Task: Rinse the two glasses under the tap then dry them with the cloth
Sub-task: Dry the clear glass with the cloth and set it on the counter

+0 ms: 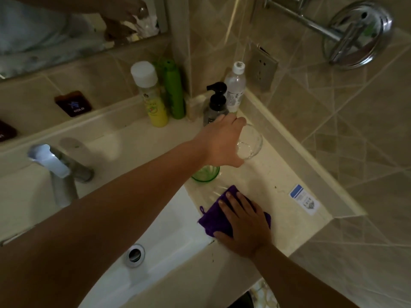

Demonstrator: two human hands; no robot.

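A: Between the left hand's [222,143] fingers [239,123], what's there?

B: The clear glass [250,142]. The fingers are curled round its upper wall from above, closed on it, with the base just beyond the palm and low over the bench [278,174]. I can't tell whether it is resting there or lifted.

A: And the second one?

B: The green glass [205,174] stands right under that wrist, just on the near side of the fingers, partly hidden by the hand.

A: How will the clear one handle?

B: Light and rigid, I'd judge, but thin-walled and breakable, and slick once wet. A wrap around the side wall, thumb opposite the fingers, looks safer than a pinch at the rim.

A: The other hand?

B: The right hand [243,223] lies flat on the purple cloth [213,221], fingers spread and pressing down, not gripping anything. The cloth is soft and limp, so bunching it would pick it up.

A: And farther out?

B: The basin [178,218] is left of the cloth, the tap [55,165] farther left, well away from both glasses. No water shows running. Bottles [153,96] stand beyond the left fingertips, against the wall.
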